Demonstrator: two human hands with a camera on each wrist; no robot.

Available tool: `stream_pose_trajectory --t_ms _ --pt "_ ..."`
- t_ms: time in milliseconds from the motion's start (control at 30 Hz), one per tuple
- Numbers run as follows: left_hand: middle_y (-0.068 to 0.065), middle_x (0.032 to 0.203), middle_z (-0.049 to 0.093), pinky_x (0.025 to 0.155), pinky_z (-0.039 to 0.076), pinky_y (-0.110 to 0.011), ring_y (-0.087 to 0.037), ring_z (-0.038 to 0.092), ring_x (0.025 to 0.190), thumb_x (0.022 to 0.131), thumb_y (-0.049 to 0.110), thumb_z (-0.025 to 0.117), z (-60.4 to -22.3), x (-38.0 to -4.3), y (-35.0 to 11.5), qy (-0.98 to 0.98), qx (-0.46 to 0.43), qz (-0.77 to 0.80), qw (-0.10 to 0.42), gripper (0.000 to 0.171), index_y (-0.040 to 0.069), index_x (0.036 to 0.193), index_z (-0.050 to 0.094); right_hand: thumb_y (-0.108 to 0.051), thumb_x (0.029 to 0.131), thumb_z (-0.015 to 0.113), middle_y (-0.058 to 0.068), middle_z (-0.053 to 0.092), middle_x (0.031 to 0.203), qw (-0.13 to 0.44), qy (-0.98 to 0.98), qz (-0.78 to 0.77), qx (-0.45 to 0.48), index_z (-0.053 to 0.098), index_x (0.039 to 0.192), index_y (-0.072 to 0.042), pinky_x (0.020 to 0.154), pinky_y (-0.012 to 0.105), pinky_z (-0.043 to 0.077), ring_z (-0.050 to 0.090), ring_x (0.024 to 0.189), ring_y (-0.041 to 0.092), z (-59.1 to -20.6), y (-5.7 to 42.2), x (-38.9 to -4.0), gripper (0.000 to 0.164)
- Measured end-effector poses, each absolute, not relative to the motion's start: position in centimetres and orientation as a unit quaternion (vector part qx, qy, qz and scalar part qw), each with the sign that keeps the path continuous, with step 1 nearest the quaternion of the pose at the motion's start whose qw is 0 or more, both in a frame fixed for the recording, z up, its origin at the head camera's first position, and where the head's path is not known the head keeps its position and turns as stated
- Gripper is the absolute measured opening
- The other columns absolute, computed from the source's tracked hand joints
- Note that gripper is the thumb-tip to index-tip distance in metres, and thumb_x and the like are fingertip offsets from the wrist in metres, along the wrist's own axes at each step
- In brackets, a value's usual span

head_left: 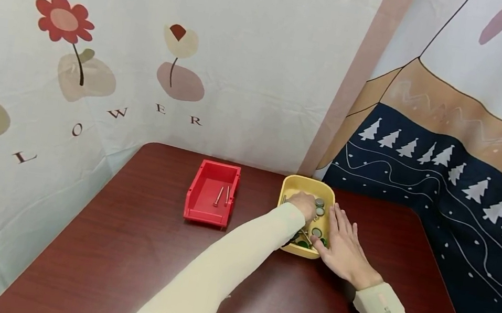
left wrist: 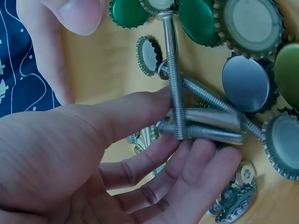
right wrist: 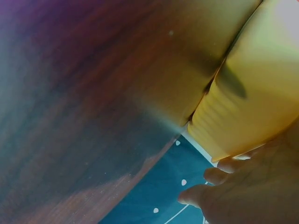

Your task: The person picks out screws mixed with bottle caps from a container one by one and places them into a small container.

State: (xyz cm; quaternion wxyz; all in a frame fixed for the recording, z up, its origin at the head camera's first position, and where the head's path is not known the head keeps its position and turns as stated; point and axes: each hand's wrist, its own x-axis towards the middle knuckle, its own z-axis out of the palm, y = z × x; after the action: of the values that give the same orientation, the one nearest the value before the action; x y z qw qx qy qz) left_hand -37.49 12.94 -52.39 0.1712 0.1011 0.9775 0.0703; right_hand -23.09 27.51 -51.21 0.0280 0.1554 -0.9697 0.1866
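My left hand (head_left: 302, 205) reaches into the yellow bin (head_left: 309, 182). In the left wrist view its thumb and curled fingers hold several long metal screws: an upright screw (left wrist: 173, 79) is against the thumb tip, with others crosswise by the fingertips. Metal bottle caps lie around them, among them a silver cap (left wrist: 247, 84) and a green cap (left wrist: 198, 21). My right hand (head_left: 347, 251) rests along the bin's right rim, fingers straight and thumb over the near right corner. In the right wrist view its fingertips touch the bin's outer wall (right wrist: 247, 93).
A red open-front bin (head_left: 203, 203) stands to the left on the dark wooden table (head_left: 148, 249), two screws (head_left: 219, 196) inside it. Small shiny hardware (left wrist: 245, 172) lies near the left fingers in the yellow bin. Printed cloth (head_left: 254, 61) hangs behind the table.
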Motion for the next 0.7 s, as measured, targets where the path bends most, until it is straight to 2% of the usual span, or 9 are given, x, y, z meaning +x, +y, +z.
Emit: stream_pose_trajectory --t_ms 67,200,267,333,467,567,700 --pt "-0.001 0.137 0.082 0.076 0.066 -0.029 -0.015 0.077 0.104 0.098 0.029 0.096 -52.8 -37.6 13.0 0.978 0.098 0.078 0.169 0.046 0.025 0.141 0.080 -0.052 0.117 0.060 0.028 0.013 0.195 0.030 -0.969 0.187 0.157 0.018 0.184 0.004 0.137 0.089 0.016 0.017 0.179 0.058 -51.2 27.5 -23.1 0.097" --pt "-0.002 0.143 0.077 0.086 0.066 -0.026 -0.016 0.077 0.118 0.095 0.029 0.099 -53.8 -38.1 13.1 0.977 0.112 0.068 0.168 0.065 0.024 0.154 0.071 -0.051 0.117 0.061 0.028 0.013 0.195 0.031 -0.969 0.187 0.159 0.018 0.184 0.004 0.136 0.089 0.016 0.017 0.179 0.058 -51.2 27.6 -23.1 0.097" --pt "-0.002 0.146 0.076 0.088 0.066 -0.025 -0.015 0.076 0.119 0.096 0.028 0.098 -54.4 -38.4 13.3 0.977 0.120 0.059 0.169 0.065 0.022 0.155 0.071 -0.051 0.117 0.061 0.028 0.012 0.195 0.030 -0.969 0.188 0.159 0.017 0.184 0.004 0.137 0.089 0.016 0.017 0.179 0.058 -51.2 27.5 -23.0 0.097" --pt "-0.002 0.147 0.076 0.087 0.066 -0.025 -0.015 0.076 0.116 0.098 0.028 0.096 -54.7 -38.6 13.4 0.975 0.129 0.047 0.172 0.061 0.021 0.154 0.072 -0.051 0.117 0.061 0.028 0.012 0.195 0.030 -0.969 0.188 0.158 0.017 0.184 0.004 0.137 0.089 0.016 0.017 0.179 0.058 -51.3 27.5 -23.0 0.097" --pt "-0.001 0.143 0.079 0.078 0.063 -0.024 -0.013 0.076 0.105 0.108 0.029 0.083 -54.9 -38.7 13.3 0.974 0.135 0.055 0.173 0.039 0.024 0.146 0.079 -0.050 0.116 0.061 0.028 0.013 0.194 0.035 -0.969 0.186 0.158 0.018 0.184 0.004 0.137 0.089 0.017 0.018 0.178 0.059 -51.3 27.5 -23.0 0.097" --pt "-0.003 0.138 0.082 0.071 0.063 -0.026 -0.013 0.077 0.098 0.106 0.025 0.086 -54.3 -38.5 12.7 0.973 0.144 0.066 0.167 0.040 0.024 0.145 0.079 -0.050 0.116 0.061 0.028 0.014 0.194 0.038 -0.969 0.187 0.158 0.018 0.184 0.004 0.137 0.089 0.016 0.018 0.178 0.059 -51.4 27.5 -23.0 0.096" --pt "-0.003 0.132 0.084 0.065 0.063 -0.028 -0.014 0.076 0.090 0.096 0.018 0.097 -52.7 -37.7 11.8 0.973 0.153 0.066 0.162 0.049 0.025 0.141 0.078 -0.051 0.116 0.062 0.028 0.014 0.194 0.037 -0.969 0.188 0.159 0.019 0.184 0.004 0.137 0.088 0.016 0.017 0.179 0.058 -51.4 27.5 -23.0 0.097"
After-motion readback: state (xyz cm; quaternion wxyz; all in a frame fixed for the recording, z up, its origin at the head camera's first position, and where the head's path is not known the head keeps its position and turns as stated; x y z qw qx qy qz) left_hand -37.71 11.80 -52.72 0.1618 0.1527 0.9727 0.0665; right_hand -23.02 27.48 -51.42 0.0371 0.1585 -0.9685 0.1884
